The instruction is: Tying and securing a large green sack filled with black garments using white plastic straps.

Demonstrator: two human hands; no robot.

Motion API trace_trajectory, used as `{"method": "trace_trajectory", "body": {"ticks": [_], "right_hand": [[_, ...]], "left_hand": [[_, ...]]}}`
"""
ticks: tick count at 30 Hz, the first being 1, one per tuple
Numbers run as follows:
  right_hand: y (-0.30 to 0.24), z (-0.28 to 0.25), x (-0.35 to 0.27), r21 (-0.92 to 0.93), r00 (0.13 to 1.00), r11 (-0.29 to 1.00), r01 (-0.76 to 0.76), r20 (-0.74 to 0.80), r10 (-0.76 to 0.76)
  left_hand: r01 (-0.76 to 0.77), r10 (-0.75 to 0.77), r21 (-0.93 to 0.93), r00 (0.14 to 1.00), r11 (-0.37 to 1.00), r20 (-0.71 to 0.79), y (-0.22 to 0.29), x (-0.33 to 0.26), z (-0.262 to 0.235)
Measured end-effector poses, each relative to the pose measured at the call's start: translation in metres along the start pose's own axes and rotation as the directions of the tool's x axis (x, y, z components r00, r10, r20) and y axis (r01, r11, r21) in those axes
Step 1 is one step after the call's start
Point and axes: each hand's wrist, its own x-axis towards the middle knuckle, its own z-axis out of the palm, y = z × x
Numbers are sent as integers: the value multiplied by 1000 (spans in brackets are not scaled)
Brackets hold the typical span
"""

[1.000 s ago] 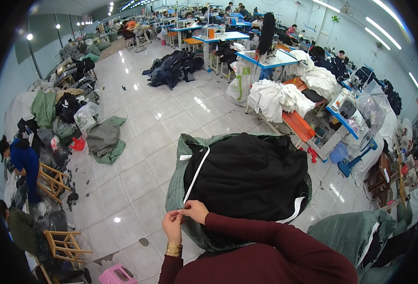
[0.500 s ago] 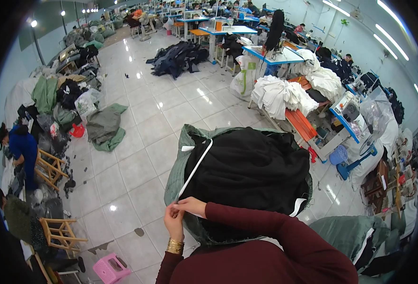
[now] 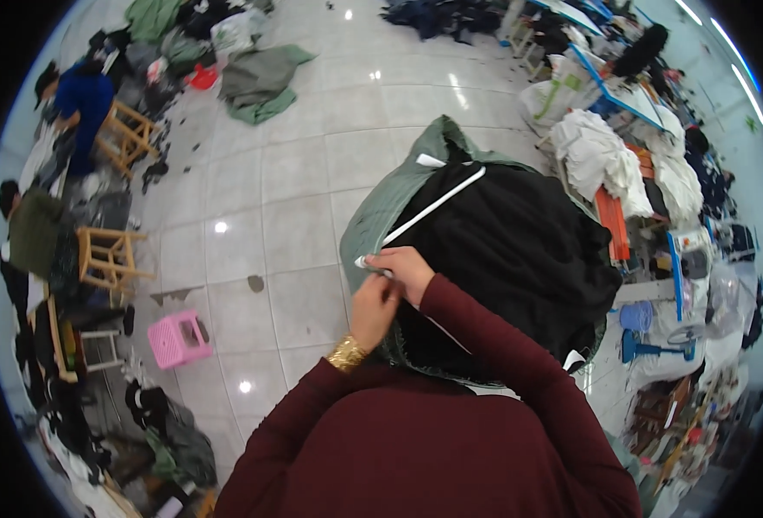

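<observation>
A large garment [image 3: 502, 250] lies spread in front of me, green quilted on the outside with a black lining and a white strip [image 3: 438, 205] along its open edge. My left hand [image 3: 375, 309], with a gold bracelet at the wrist, pinches the garment's near-left edge where the white strip ends. My right hand [image 3: 406, 269] grips the same edge just above it, fingers closed on the fabric. Both arms wear dark red sleeves.
Pale tiled floor [image 3: 286, 173] stretches ahead. A pink plastic stool [image 3: 179, 338] and wooden stools [image 3: 110, 259] stand at left, where two people sit among clothing heaps. Work tables with piles of white fabric [image 3: 602, 160] line the right. A green garment heap [image 3: 261, 82] lies on the floor.
The view has tipped downward and closer. My hands have slid along the garment's left edge to the end of the white strip, now close together.
</observation>
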Motion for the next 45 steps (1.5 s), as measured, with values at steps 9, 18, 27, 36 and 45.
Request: {"method": "trace_trajectory", "body": {"ticks": [9,18,27,36,45], "right_hand": [[-1,-7,-7,187,988,981,-53,155,23],[22,1,5,-773,776,522,362,-61,-628],[13,7,-7,-967,679,143,208,38,-733],[0,13,-15,-974,613,-212,84,218,-760],[-1,4,-13,-981,681,-137,140,196,-706]], "left_hand": [[359,-324,-418,933,834,155,-12,-6,-16],[500,-515,-532,847,683,135,-34,15,-29],[58,-61,-55,996,997,-60,-47,26,-22],[648,-512,-680,736,343,443,-40,35,-32],[519,-357,-427,842,740,405,-37,36,-47]]}}
